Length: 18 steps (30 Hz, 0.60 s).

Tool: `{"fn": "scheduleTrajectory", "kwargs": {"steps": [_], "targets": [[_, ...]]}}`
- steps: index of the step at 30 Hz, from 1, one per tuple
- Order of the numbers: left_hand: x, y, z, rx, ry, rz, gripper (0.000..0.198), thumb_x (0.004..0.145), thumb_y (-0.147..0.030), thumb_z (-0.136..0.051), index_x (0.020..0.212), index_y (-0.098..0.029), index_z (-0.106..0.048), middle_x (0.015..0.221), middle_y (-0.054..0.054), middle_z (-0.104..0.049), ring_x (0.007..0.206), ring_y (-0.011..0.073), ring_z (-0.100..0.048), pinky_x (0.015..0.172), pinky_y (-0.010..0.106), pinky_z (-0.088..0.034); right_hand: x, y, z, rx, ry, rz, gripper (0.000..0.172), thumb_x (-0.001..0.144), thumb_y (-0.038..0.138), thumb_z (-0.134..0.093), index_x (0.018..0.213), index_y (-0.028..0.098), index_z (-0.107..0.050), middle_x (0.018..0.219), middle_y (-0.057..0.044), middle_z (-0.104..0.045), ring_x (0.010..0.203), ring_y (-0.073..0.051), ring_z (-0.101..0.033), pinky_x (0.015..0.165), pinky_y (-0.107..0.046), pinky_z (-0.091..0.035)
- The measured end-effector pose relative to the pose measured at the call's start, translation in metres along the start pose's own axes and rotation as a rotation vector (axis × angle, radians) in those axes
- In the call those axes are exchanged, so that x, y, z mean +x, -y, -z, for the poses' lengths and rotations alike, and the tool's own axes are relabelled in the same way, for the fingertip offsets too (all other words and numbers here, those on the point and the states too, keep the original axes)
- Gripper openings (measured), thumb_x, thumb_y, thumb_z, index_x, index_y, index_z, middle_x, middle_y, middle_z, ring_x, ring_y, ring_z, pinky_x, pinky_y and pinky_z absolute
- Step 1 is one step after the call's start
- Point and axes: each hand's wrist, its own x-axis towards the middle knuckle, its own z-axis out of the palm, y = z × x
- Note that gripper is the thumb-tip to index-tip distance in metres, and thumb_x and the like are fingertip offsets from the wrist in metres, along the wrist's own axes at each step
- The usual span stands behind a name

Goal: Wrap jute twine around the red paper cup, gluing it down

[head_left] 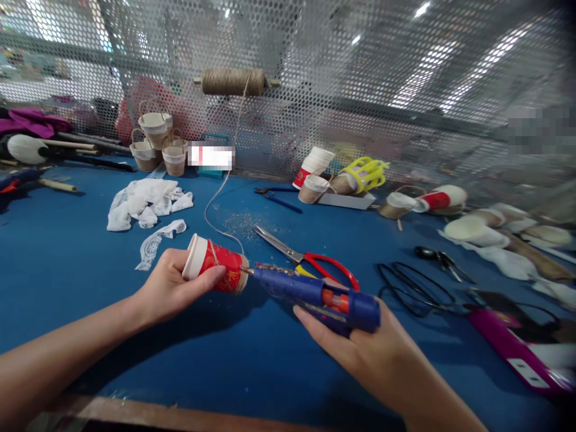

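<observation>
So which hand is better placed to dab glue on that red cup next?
Probably the right hand: it grips the blue glue gun, whose nozzle touches the base of the red cup near the twine. The left hand is full, holding the cup on its side.

Red paper cup: white rim, lying on its side, mouth pointing left, jute twine wound round its base end. Blue glue gun: orange window, near level, nozzle tip touching cup's base edge.
</observation>
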Motion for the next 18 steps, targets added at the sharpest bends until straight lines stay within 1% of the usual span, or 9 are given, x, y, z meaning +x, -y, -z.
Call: {"fn": "scheduleTrajectory", "kwargs": {"steps": [4, 7, 10, 13, 16, 18], "targets": [[-0.002, -0.0005, 0.0013, 0.034, 0.009, -0.102, 0.032, 0.076, -0.013, -0.054, 0.045, -0.015, -0.044, 0.041, -0.007, -0.037, 0.037, 0.0035, -0.028, 0.034, 0.015, -0.023, 0.0016, 0.002, 0.0015, -0.03, -0.018, 0.004, 0.014, 0.076, 0.024, -0.05, 0.066, 0.023, -0.059, 0.051, 0.0, -0.058, 0.044, -0.014, -0.055, 0.039, -0.024, -0.045], [-0.0024, -0.0024, 0.0012, 0.05, 0.024, -0.176, 0.033, 0.075, -0.009, -0.053, 0.045, -0.015, -0.042, 0.042, -0.007, -0.036, 0.037, 0.003, -0.029, 0.034, 0.014, -0.023, 0.0035, 0.0018, 0.0019, -0.011, -0.02, 0.008, 0.013, 0.076, 0.024, -0.049, 0.068, 0.022, -0.06, 0.052, 0.0, -0.059, 0.045, -0.014, -0.055, 0.04, -0.023, -0.046], [-0.0019, -0.0028, 0.0007, 0.052, 0.032, -0.199, 0.032, 0.074, -0.008, -0.054, 0.045, -0.015, -0.042, 0.043, -0.008, -0.036, 0.037, 0.0028, -0.029, 0.034, 0.014, -0.023, 0.0038, 0.0008, 0.0017, 0.025, 0.0, -0.015, 0.012, 0.077, 0.024, -0.05, 0.069, 0.023, -0.058, 0.054, 0.0, -0.06, 0.047, -0.015, -0.057, 0.042, -0.023, -0.047], [-0.0013, -0.0016, 0.0005, 0.036, 0.013, -0.167, 0.032, 0.074, -0.009, -0.055, 0.045, -0.015, -0.042, 0.042, -0.008, -0.036, 0.038, 0.0029, -0.03, 0.035, 0.013, -0.025, 0.0023, 0.0005, 0.001, 0.022, -0.003, -0.036, 0.011, 0.077, 0.024, -0.05, 0.068, 0.023, -0.057, 0.054, 0.0, -0.06, 0.048, -0.015, -0.057, 0.042, -0.023, -0.047], [-0.001, -0.0005, 0.0009, -0.008, -0.009, -0.078, 0.028, 0.075, -0.011, -0.055, 0.048, -0.015, -0.048, 0.043, -0.007, -0.041, 0.039, 0.0034, -0.032, 0.035, 0.013, -0.027, -0.0001, 0.0002, -0.0002, 0.008, -0.044, -0.027, 0.011, 0.075, 0.025, -0.051, 0.066, 0.024, -0.057, 0.053, 0.0, -0.059, 0.046, -0.014, -0.055, 0.042, -0.023, -0.046], [-0.001, -0.0003, 0.0012, -0.04, -0.02, -0.01, 0.027, 0.074, -0.014, -0.056, 0.048, -0.014, -0.051, 0.043, -0.006, -0.043, 0.039, 0.0037, -0.032, 0.034, 0.013, -0.027, -0.002, -0.0005, -0.0014, 0.008, -0.048, -0.017, 0.011, 0.075, 0.026, -0.051, 0.066, 0.024, -0.058, 0.053, 0.001, -0.059, 0.046, -0.014, -0.054, 0.043, -0.023, -0.046]]}}
